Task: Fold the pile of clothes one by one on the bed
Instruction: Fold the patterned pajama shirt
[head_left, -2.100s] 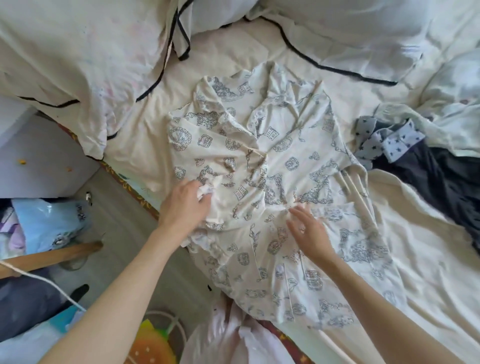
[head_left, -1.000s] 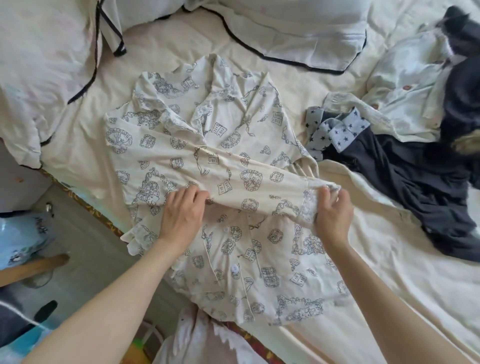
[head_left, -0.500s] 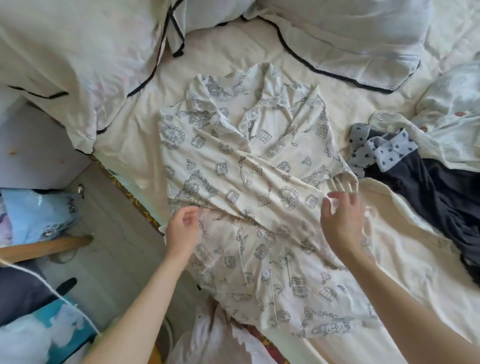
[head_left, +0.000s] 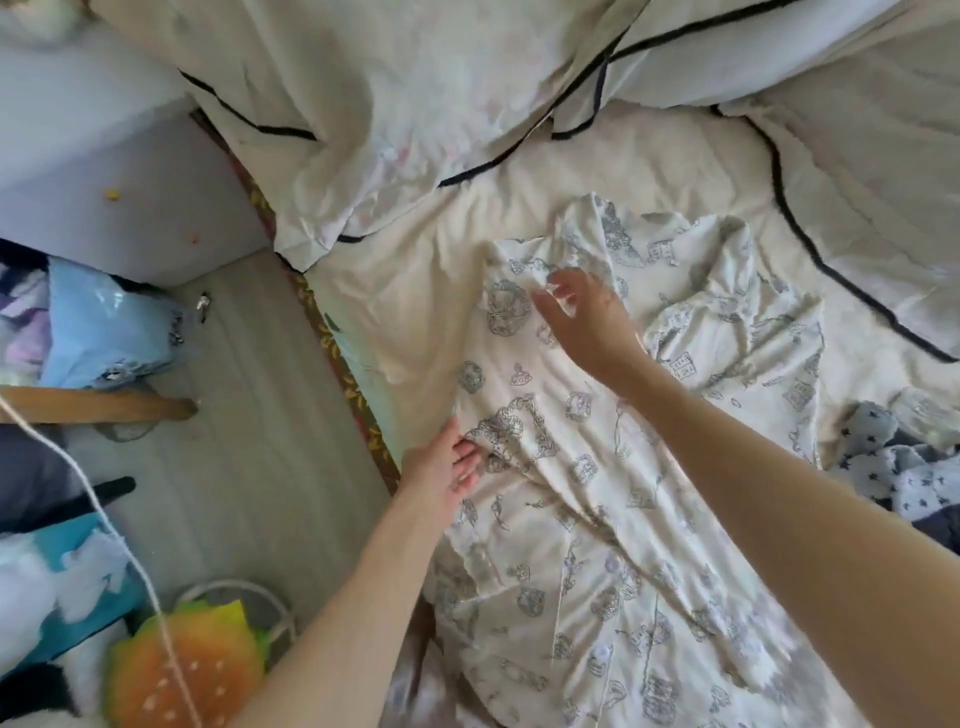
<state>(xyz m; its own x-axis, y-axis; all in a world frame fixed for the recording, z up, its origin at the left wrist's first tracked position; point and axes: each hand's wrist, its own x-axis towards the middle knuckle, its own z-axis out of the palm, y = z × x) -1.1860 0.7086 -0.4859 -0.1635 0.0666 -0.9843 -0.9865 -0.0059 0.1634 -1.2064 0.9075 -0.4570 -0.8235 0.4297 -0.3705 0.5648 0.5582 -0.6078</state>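
A cream pajama shirt (head_left: 582, 525) with a grey print lies spread front-up on the bed sheet (head_left: 405, 291), one sleeve folded across its front. My left hand (head_left: 447, 467) rests at the shirt's left edge, fingers relaxed on the fabric near the bed's side. Reaching across the shirt, my right hand (head_left: 587, 317) hovers at its upper left shoulder with fingers spread, holding nothing. A star-patterned blue and dark garment (head_left: 893, 467) lies at the right edge.
Pillows with black piping (head_left: 415, 104) sit at the head of the bed. The bed's patterned edge (head_left: 358, 395) drops to a wooden floor (head_left: 249, 441). Bags, a white cord (head_left: 104, 514) and a burger-shaped cushion (head_left: 187, 670) lie on the left.
The view has swung left. My right hand left the sleeve cuff at the shirt's right side and crossed to its upper left shoulder. My left hand shifted to the shirt's left edge.
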